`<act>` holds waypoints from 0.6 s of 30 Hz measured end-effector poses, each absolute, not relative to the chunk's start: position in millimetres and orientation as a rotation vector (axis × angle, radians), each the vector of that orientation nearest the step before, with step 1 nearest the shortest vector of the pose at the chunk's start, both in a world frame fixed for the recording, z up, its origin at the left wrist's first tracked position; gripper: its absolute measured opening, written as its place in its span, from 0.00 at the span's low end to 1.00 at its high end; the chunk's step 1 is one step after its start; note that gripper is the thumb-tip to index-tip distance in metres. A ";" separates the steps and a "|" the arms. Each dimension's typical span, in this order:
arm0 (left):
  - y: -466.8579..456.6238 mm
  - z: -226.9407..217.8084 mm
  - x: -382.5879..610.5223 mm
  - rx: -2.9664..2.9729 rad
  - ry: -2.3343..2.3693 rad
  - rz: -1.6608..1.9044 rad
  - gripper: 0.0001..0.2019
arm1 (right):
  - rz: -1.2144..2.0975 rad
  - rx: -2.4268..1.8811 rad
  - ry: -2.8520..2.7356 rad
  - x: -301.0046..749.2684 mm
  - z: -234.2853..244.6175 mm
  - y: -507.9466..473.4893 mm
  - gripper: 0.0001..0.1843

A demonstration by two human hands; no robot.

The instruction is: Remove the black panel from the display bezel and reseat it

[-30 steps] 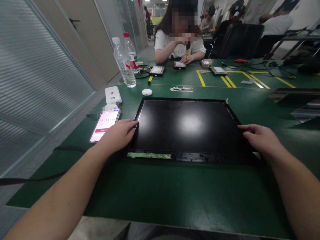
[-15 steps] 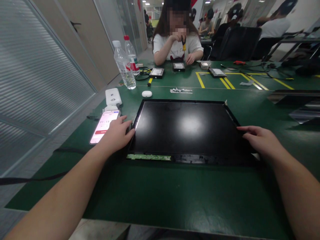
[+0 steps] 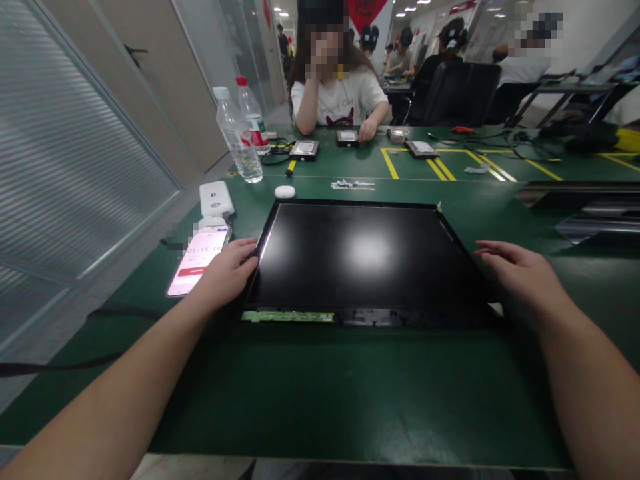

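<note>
A black flat display panel [image 3: 360,257] lies face up on the green table mat [image 3: 325,393], with a thin green circuit strip [image 3: 287,317] along its near edge. My left hand [image 3: 227,273] rests at the panel's left edge, fingers curled against the frame. My right hand [image 3: 517,273] sits at the panel's right edge with fingers stretched out and slightly apart, touching or just above the frame. Neither hand holds a tool.
A lit phone [image 3: 199,259] lies just left of my left hand, with a white power bank [image 3: 216,198] and earbud case [image 3: 285,192] beyond. Two water bottles [image 3: 234,137] stand far left. A person [image 3: 337,87] sits across with hard drives [image 3: 304,149].
The view has tilted up a little. My left hand slid slightly back along the panel's left edge; my right hand's fingers have spread out more. The panel has stayed flat.
</note>
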State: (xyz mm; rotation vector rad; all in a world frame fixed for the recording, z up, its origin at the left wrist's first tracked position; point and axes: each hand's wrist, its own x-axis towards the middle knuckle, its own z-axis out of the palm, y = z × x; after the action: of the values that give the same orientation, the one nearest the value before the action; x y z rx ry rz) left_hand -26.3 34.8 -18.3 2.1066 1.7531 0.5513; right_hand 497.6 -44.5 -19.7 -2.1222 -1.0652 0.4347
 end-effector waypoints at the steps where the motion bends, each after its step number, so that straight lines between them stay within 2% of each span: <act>1: 33.1 -16.8 -25.3 2.026 1.760 0.613 0.25 | 0.459 -2.102 -1.044 498.8 -20.7 -44.6 0.24; 8: 21.5 -5.4 -9.8 1.286 1.738 0.940 0.18 | 0.506 -2.001 -1.009 500.2 -27.8 -43.5 0.24; 18: 15.7 16.0 9.7 0.748 1.552 0.990 0.29 | 0.527 -2.172 -1.065 486.1 -16.2 -46.3 0.25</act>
State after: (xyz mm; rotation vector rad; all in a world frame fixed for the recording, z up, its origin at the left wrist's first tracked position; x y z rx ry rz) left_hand 9.7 15.7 16.0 0.7483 1.5521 0.9895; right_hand 486.1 -46.3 -16.2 -2.1721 -1.0651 0.5272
